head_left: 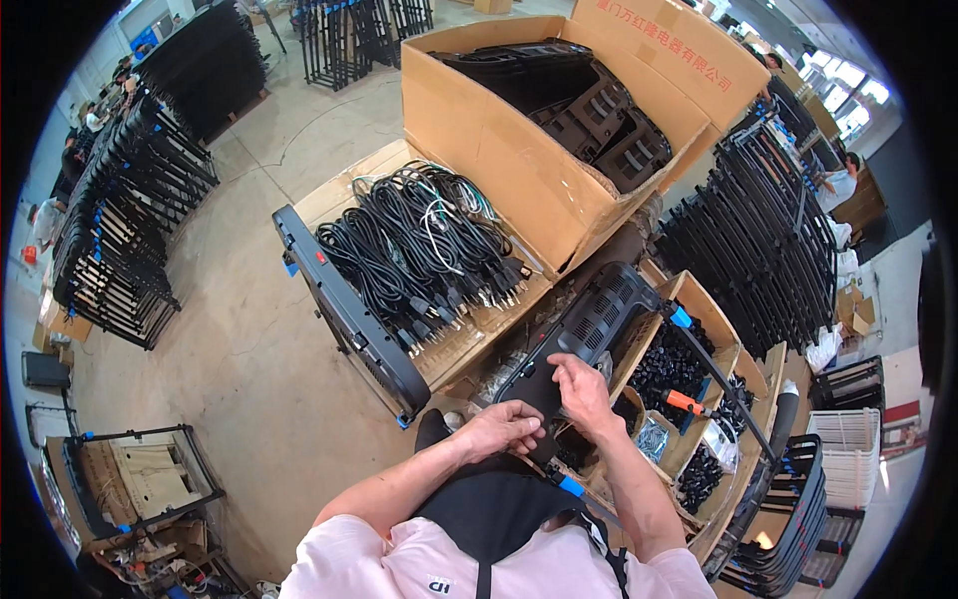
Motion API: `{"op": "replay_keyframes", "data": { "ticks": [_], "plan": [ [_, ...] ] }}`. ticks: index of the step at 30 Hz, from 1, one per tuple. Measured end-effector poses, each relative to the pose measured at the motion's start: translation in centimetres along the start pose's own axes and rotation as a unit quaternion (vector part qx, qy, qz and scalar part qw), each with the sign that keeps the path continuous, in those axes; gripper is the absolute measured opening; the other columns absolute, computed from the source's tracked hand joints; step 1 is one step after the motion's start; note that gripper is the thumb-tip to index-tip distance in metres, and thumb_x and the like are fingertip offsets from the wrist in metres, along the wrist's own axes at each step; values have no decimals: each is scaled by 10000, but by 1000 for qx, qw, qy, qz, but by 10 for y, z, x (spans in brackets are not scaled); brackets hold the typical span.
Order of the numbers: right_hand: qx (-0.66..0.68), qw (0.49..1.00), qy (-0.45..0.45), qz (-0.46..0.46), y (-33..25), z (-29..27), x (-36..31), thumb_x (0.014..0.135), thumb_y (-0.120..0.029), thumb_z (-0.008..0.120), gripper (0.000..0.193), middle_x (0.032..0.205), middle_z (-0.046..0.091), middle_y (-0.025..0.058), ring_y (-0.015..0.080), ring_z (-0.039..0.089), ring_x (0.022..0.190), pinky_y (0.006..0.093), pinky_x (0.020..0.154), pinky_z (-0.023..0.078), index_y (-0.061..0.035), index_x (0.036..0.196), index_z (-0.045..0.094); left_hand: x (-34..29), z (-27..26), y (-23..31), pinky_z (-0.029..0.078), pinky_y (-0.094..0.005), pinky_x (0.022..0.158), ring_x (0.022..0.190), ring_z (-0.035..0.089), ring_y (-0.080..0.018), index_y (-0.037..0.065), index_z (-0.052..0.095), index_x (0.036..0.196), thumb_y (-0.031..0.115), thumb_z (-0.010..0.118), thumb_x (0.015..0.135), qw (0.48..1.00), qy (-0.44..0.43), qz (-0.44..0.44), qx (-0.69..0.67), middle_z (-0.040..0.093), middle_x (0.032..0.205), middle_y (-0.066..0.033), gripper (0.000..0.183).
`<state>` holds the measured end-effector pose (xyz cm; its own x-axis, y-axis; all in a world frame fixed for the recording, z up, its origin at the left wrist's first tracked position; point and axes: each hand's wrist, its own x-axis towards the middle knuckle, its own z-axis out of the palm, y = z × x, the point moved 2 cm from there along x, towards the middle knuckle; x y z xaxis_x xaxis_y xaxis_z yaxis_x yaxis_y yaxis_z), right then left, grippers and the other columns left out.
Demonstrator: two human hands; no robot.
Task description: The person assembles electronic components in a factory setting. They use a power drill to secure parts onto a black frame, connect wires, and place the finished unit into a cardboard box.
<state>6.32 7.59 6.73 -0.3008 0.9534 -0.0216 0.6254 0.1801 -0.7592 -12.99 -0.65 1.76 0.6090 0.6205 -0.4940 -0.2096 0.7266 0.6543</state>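
A long black plastic housing (602,311) with vent slots lies in front of me, its near end below my hands. My left hand (502,429) is over that near end, fingers curled and pressed together; anything between them is too small to make out. Just right of it, my right hand (584,394) is raised above the housing with thumb and fingers bent into a pinch, and what it holds, if anything, is hidden. The two hands are apart. Close by on the right lies an orange-handled tool (686,403) on the parts tray.
A wooden tray (726,351) with compartments of small black parts and screws is on the right. Ahead lie bundled black power cords (419,250) on cardboard, beside a large carton (499,130) of black panels. Another black housing (349,314) stands left. Black frames (748,240) are stacked around.
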Motion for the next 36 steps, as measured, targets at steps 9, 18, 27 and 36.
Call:
{"op": "replay_keyframes", "data": {
  "ticks": [9,18,27,36],
  "plan": [
    [66,994,-82,39,0,-50,-27,1021,-105,619,191,1031,719,119,249,704,977,384,885,542,-16,1136,743,42,7,5,616,-333,855,950,727,-200,-62,542,1370,201,603,1115,991,25,80,99,735,1116,-151,372],
    [-38,989,-141,-31,-2,-58,-37,971,-65,623,162,1000,701,173,368,704,1000,440,899,557,-9,1072,736,54,26,16,616,-308,839,935,722,-141,-31,617,1353,212,608,1113,983,-21,86,160,760,1081,-92,341],
    [-78,994,-54,-55,-7,-51,-41,920,-163,744,208,984,711,155,368,701,978,453,866,558,-22,1070,716,67,24,7,626,-306,846,964,750,-164,12,642,1298,302,557,1145,998,-35,47,22,759,1105,-96,339],
    [-122,989,12,-83,-3,-61,-4,886,-192,785,287,1082,730,186,384,696,1070,447,932,563,4,1093,752,72,28,24,616,-357,923,1043,755,-220,16,628,1334,420,474,1160,993,2,53,-102,753,1202,-134,467]
  ]
}}
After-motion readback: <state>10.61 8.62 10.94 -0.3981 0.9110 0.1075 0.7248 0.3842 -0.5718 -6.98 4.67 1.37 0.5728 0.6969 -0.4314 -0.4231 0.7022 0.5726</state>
